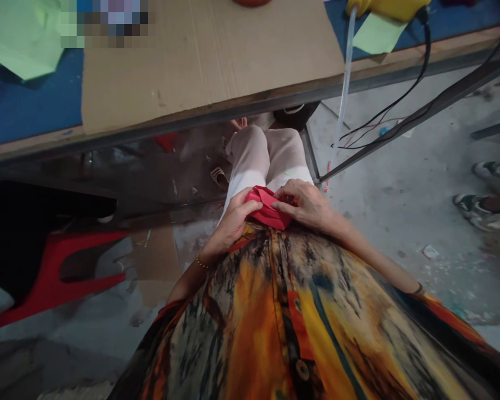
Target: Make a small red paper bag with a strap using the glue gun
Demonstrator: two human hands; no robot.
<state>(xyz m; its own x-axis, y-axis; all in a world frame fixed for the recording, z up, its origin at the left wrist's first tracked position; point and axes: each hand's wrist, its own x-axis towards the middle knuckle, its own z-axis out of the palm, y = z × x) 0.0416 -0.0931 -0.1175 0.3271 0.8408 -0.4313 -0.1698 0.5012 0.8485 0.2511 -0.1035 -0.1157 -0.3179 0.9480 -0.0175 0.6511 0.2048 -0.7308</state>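
Material [270, 210], red and folded, is lying between left hand [234, 218] and right hand [306, 203], both half-curled and pinching it, beyond the worktop [60, 97] edge.

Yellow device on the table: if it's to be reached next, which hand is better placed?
Probably the right hand: it is nearer the yellow device, which sits toward that side. The left hand lies farther off; both hold the red piece.

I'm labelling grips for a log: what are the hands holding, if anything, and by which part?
A folded red sheet: the left hand holds its left side, the right hand its right side. Paper or cloth, I can't tell.
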